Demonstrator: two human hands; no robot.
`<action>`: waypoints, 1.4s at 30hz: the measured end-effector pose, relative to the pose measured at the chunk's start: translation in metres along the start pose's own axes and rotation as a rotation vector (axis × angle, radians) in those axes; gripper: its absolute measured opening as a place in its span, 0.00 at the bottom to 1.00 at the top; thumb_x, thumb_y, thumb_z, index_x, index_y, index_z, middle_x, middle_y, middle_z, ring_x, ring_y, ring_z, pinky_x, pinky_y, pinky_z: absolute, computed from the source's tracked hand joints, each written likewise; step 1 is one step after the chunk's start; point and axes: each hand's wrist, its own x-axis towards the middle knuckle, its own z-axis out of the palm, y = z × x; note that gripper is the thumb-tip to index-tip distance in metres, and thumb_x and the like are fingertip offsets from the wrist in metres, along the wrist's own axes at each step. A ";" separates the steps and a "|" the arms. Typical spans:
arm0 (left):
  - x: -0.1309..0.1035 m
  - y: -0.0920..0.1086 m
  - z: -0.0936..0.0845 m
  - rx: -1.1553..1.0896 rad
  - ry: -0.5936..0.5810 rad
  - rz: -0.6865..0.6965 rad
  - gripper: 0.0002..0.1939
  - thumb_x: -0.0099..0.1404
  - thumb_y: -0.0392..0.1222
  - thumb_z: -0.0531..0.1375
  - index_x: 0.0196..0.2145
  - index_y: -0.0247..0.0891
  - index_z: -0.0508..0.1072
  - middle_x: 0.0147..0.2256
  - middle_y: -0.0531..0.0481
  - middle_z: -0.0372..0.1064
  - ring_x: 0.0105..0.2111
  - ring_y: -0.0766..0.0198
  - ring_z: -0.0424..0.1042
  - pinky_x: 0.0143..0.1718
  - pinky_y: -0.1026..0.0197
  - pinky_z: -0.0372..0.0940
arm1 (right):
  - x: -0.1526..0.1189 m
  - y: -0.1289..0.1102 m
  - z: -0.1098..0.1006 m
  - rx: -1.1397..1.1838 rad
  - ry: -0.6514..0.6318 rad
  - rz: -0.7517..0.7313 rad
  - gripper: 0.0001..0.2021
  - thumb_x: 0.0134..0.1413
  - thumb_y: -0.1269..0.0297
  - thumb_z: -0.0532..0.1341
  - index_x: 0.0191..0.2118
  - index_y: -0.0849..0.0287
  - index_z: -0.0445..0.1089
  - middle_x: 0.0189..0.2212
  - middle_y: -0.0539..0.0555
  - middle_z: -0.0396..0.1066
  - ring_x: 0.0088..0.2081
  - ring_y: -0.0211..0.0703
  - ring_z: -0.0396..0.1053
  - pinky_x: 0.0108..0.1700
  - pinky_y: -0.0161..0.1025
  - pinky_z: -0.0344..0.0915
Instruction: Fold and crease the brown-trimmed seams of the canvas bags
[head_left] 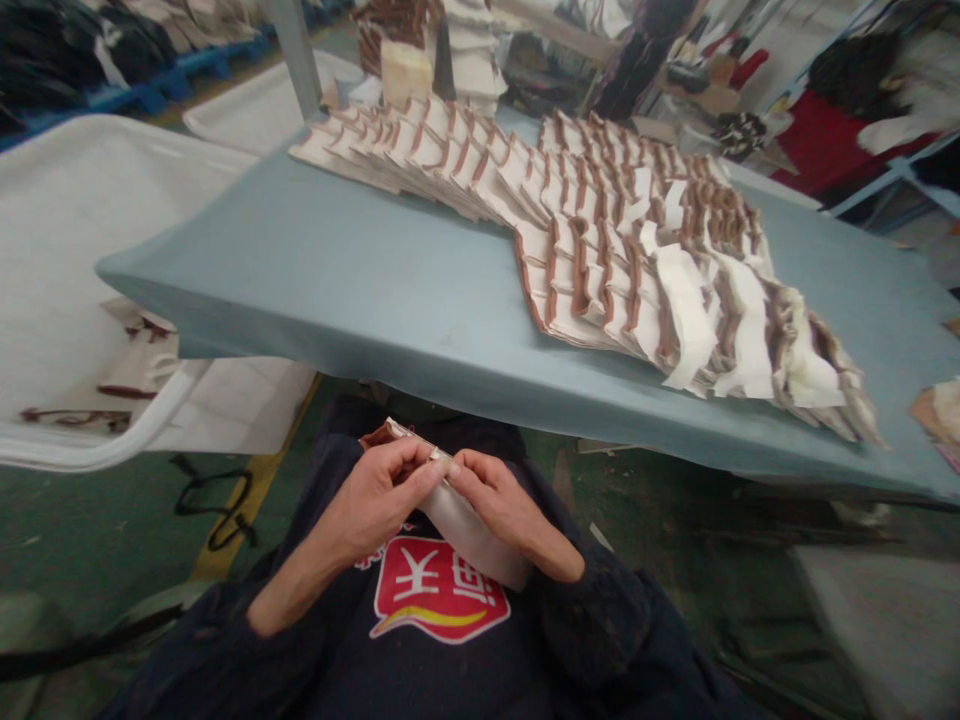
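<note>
Over my lap, both hands pinch the edge of one white fabric piece (469, 530) with a brown trim. My left hand (386, 490) grips it with thumb and fingertips, and a brown corner sticks out beyond those fingers. Close beside it, my right hand (499, 500) holds the same edge, thumb nearly touching the left thumb. White cloth hangs below the right hand. What lies right between the fingertips is too small to make out. Rows of similar white pieces with brown edges (600, 290) lie overlapped on the blue-grey table (360, 265) in front of me.
A large white bin (97, 150) stands at the left, with a few brown-and-white pieces (139, 370) inside. White strips (690, 310) lie across the stacked rows. A metal post (292, 60) rises behind the table. Farther back stands a person (645, 55) in dark patterned clothing.
</note>
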 end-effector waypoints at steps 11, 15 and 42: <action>-0.001 -0.001 0.001 -0.013 0.011 -0.010 0.18 0.65 0.55 0.58 0.25 0.40 0.67 0.24 0.56 0.60 0.25 0.64 0.59 0.26 0.63 0.54 | -0.001 0.002 0.001 -0.040 0.003 -0.016 0.29 0.63 0.31 0.59 0.31 0.56 0.64 0.27 0.48 0.61 0.31 0.39 0.57 0.33 0.38 0.57; 0.000 -0.002 0.001 -0.016 0.010 -0.024 0.18 0.64 0.56 0.58 0.25 0.39 0.68 0.24 0.56 0.60 0.25 0.65 0.59 0.27 0.62 0.54 | -0.001 0.004 0.001 -0.071 0.012 -0.022 0.29 0.64 0.31 0.57 0.31 0.56 0.64 0.28 0.48 0.62 0.31 0.40 0.58 0.33 0.38 0.57; 0.000 -0.031 0.007 -0.234 0.025 -0.210 0.22 0.59 0.62 0.63 0.28 0.40 0.67 0.26 0.55 0.63 0.27 0.64 0.60 0.30 0.62 0.56 | 0.002 0.018 0.006 -0.195 0.031 -0.011 0.26 0.70 0.38 0.54 0.31 0.56 0.65 0.27 0.49 0.63 0.30 0.40 0.60 0.32 0.39 0.55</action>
